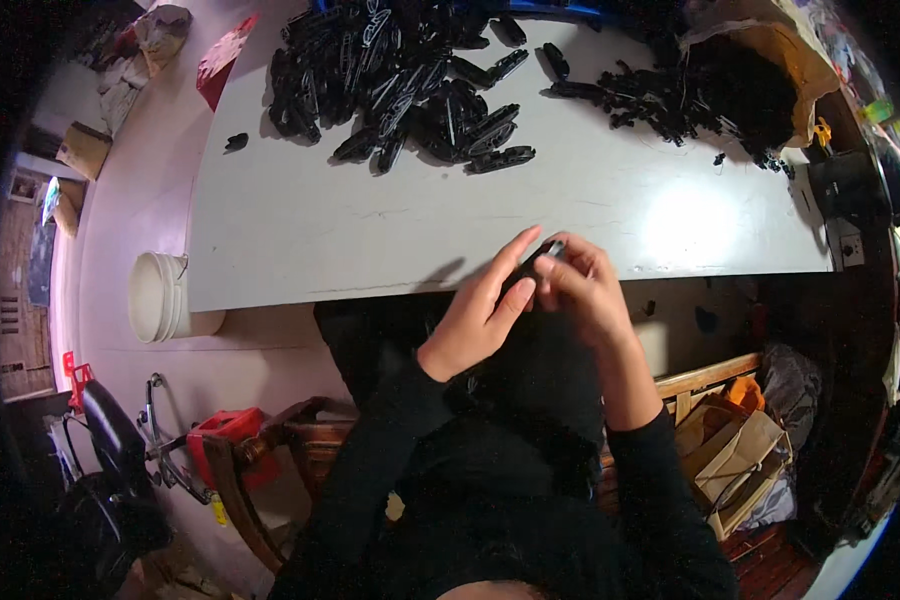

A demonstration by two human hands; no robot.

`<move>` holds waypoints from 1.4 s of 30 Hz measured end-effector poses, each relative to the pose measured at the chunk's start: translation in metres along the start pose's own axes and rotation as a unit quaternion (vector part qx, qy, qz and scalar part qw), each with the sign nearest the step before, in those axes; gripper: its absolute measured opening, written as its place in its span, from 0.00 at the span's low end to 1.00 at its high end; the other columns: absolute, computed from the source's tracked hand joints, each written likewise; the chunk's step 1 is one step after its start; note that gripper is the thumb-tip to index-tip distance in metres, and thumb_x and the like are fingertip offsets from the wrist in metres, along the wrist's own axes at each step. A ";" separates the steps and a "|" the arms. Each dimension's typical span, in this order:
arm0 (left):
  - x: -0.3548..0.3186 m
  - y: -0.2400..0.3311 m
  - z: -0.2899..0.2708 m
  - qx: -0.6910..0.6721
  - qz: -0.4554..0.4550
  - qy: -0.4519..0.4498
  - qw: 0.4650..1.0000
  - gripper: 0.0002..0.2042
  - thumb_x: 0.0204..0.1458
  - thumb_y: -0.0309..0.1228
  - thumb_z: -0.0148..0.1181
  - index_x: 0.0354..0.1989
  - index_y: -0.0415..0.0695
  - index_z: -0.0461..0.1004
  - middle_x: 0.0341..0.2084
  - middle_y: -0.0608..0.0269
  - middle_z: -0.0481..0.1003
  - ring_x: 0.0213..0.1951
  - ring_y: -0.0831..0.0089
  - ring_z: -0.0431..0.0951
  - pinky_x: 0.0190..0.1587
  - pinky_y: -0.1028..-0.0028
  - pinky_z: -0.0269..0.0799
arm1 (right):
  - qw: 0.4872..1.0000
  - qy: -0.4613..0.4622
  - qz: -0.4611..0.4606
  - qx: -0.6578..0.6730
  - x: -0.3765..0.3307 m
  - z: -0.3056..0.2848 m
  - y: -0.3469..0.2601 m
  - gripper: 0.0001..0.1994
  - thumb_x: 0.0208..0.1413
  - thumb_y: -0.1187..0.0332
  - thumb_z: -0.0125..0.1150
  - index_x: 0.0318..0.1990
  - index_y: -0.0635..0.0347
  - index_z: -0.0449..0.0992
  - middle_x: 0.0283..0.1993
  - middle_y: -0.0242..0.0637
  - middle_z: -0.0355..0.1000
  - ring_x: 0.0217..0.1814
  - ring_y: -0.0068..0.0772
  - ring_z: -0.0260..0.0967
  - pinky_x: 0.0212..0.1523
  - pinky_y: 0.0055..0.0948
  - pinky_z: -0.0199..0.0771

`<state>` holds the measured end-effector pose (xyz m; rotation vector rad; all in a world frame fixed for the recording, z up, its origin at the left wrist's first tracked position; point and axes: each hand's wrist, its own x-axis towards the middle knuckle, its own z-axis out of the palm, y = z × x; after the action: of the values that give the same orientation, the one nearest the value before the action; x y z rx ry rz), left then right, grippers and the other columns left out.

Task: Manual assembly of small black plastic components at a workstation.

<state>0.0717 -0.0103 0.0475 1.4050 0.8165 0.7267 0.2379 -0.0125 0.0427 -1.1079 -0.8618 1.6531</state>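
Observation:
Both my hands meet just over the near edge of the white table (370, 235), around a small black plastic part (542, 257). My left hand (485, 312) has its thumb and fingers on either side of the part. The fingers of my right hand (582, 285) are curled and pinch the part's upper end. Much of the part is hidden by the fingers, so its exact kind cannot be made out. Farther back lies a heap of long black plastic parts (400, 90). To its right spreads a pile of smaller black pieces (660, 100).
A brown sack (810, 75) lies open behind the small pieces. One black piece (236, 142) lies alone at the table's left. A white bucket (155, 297) stands by the left edge. Below are a wooden chair (245, 490), a red box (232, 445) and a cardboard box (740, 460).

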 end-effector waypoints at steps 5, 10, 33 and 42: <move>0.055 -0.020 -0.026 0.432 0.185 0.211 0.857 0.20 0.48 0.30 0.56 0.51 0.42 0.64 0.37 0.57 0.65 0.41 0.60 0.67 0.41 0.66 0.66 | 0.968 0.158 -0.191 -0.040 0.077 -0.076 -0.028 0.05 0.48 0.75 0.48 0.34 0.58 0.64 0.27 0.31 0.63 0.26 0.22 0.62 0.26 0.22 0.63; 0.087 -0.011 -0.025 0.550 0.090 0.213 0.802 0.18 0.46 0.28 0.58 0.48 0.43 0.66 0.41 0.60 0.64 0.44 0.63 0.65 0.42 0.67 0.66 | 0.734 0.289 -0.279 -0.547 0.135 -0.125 -0.057 0.12 0.44 0.76 0.54 0.40 0.59 0.71 0.29 0.39 0.68 0.27 0.33 0.69 0.25 0.30 0.66; 0.035 -0.014 -0.029 0.121 0.092 0.195 0.969 0.11 0.59 0.33 0.43 0.44 0.38 0.63 0.22 0.65 0.67 0.25 0.77 0.67 0.32 0.75 0.65 | 0.972 0.118 -0.122 -0.160 0.064 -0.080 -0.056 0.07 0.51 0.69 0.58 0.30 0.65 0.72 0.24 0.32 0.69 0.16 0.13 0.55 0.14 0.16 0.49; 0.016 0.001 -0.009 -0.160 0.010 0.110 0.981 0.14 0.61 0.35 0.39 0.50 0.42 0.59 0.26 0.63 0.68 0.20 0.84 0.60 0.22 0.83 0.57 | 0.995 0.046 -0.054 -0.067 0.015 -0.023 -0.036 0.05 0.51 0.71 0.59 0.30 0.62 0.71 0.25 0.32 0.68 0.16 0.15 0.56 0.17 0.15 0.52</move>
<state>0.0733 0.0081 0.0476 1.0559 0.8155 0.9947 0.2683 0.0145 0.0630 -1.2001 -0.9667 1.4614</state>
